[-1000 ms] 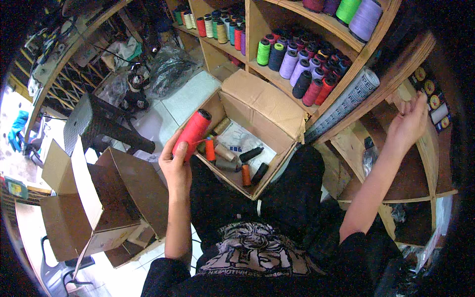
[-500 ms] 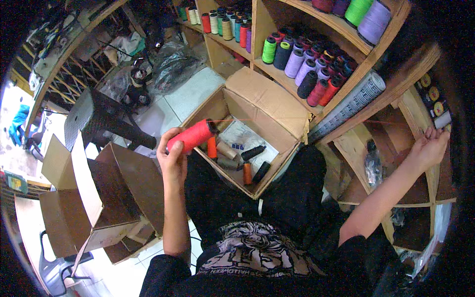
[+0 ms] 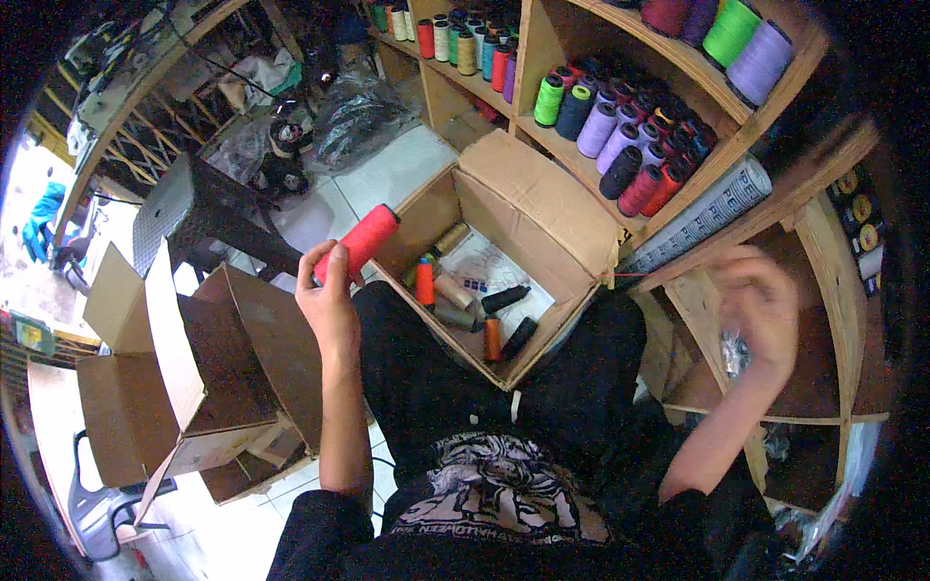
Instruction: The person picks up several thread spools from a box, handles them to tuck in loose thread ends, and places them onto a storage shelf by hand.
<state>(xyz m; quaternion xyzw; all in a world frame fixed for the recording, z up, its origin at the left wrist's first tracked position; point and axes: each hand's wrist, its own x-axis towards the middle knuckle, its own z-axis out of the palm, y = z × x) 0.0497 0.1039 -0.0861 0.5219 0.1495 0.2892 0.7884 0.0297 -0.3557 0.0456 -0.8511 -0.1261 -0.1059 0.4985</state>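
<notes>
My left hand (image 3: 327, 290) is wrapped round a spool of red thread (image 3: 366, 244), which it holds tilted above the left edge of an open cardboard box (image 3: 538, 215). Motion blurs my right hand (image 3: 756, 300), off to the right in front of the wooden shelving. A stretch of red thread (image 3: 651, 276) runs to its curled fingers. In the box lie several smaller spools: an orange-red one (image 3: 424, 283), an orange one (image 3: 491, 339), a beige one (image 3: 452, 290) and black ones (image 3: 506, 298), beside a white sheet (image 3: 528, 276).
Wooden shelves (image 3: 581, 160) with rows of coloured spools rise behind the box. A printed roll (image 3: 702, 215) leans beside them. Another open cardboard box (image 3: 218, 378) stands at the left, near a dark plastic stool (image 3: 199, 198). My black-clad legs flank the near side of the spool box.
My right hand has come inward from the far right, towards the box. The red spool in my left hand has shifted slightly up and left. The whole view has tilted a little.
</notes>
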